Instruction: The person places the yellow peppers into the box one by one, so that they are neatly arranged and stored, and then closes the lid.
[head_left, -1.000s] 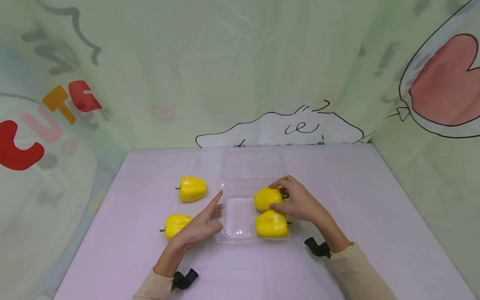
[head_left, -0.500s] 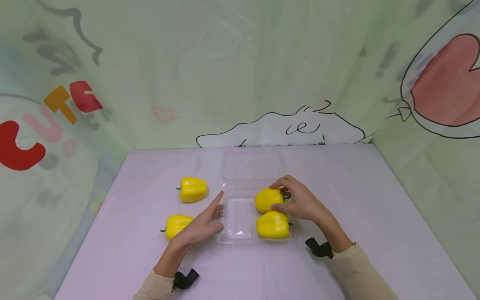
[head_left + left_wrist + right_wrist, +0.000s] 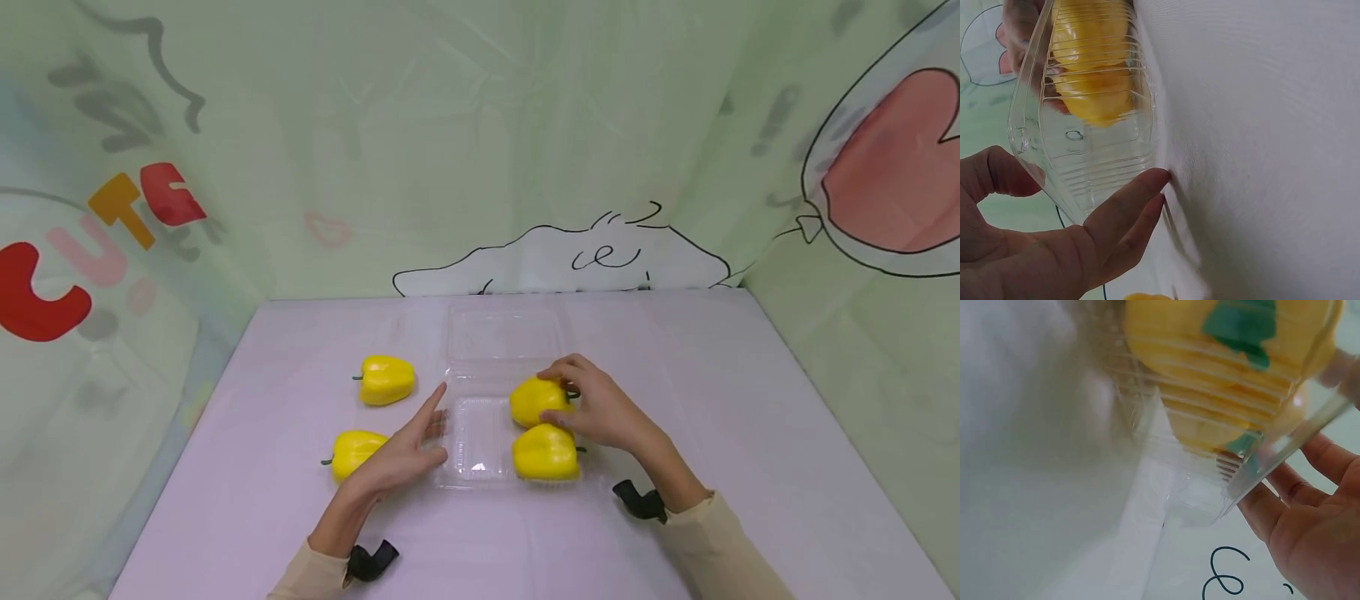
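Observation:
A clear plastic clamshell box (image 3: pixel 480 442) lies opened on the table, its lid (image 3: pixel 506 333) folded back to the far side. Two yellow bell peppers sit in its right half. My right hand (image 3: pixel 600 406) holds the rear yellow bell pepper (image 3: pixel 534 402), thumb on the near side and fingers over the far side. Just in front of it lies the other boxed pepper (image 3: pixel 545 452), its green stem to the right. My left hand (image 3: pixel 401 454) is at the box's left wall, fingers extended; in the left wrist view the thumb (image 3: pixel 1013 178) is by the rim.
Left of the box, one loose yellow pepper (image 3: pixel 386 380) lies toward the back. Another loose pepper (image 3: pixel 356 452) is partly covered by my left hand. A pale cloth covers the table (image 3: pixel 712 400), and printed curtains (image 3: pixel 480 150) stand behind and at both sides.

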`<move>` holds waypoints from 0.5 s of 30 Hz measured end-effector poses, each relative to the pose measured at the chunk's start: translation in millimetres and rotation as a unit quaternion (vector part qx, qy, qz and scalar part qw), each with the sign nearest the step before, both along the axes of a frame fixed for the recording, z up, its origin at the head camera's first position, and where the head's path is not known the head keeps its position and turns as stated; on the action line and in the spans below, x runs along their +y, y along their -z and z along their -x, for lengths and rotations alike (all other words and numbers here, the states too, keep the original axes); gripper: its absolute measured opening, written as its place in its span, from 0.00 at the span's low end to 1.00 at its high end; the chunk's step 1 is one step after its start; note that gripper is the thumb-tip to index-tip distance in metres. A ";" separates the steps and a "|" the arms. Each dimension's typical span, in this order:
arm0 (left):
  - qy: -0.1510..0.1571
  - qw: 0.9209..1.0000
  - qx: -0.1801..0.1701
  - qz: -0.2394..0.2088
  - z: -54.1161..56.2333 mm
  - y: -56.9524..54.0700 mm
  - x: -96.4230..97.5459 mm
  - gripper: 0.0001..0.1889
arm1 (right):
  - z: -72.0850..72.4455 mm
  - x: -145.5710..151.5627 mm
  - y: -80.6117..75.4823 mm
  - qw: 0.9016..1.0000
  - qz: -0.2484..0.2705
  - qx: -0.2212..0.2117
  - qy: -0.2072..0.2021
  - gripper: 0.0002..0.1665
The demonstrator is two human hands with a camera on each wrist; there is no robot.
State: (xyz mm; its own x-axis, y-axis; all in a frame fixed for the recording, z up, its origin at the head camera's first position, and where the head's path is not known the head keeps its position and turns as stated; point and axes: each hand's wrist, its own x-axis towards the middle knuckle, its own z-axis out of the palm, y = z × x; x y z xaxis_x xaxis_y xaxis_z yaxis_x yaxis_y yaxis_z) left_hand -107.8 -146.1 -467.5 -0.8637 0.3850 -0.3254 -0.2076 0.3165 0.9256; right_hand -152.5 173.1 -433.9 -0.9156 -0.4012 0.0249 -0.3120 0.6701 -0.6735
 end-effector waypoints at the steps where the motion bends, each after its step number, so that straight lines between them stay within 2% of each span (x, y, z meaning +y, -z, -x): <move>1: 0.000 1.000 0.000 -0.001 0.0 -0.1 0.2 0.51 | -0.6 -0.3 -0.5 1.000 -0.005 0.005 0.001 0.31; 15: -0.008 1.000 -0.001 -0.002 -0.6 -1.0 1.7 0.51 | -6.0 -1.4 -1.3 0.999 -0.032 0.036 -0.008 0.34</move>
State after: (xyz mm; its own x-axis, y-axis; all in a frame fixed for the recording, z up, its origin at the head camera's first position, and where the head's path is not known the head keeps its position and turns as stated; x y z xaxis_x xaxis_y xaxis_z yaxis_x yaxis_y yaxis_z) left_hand -107.1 -144.4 -466.4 -0.8692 0.3727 -0.3250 -0.2138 0.3095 0.9266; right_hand -146.5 171.7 -432.6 -0.9059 -0.4186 0.0639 -0.3689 0.7061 -0.6044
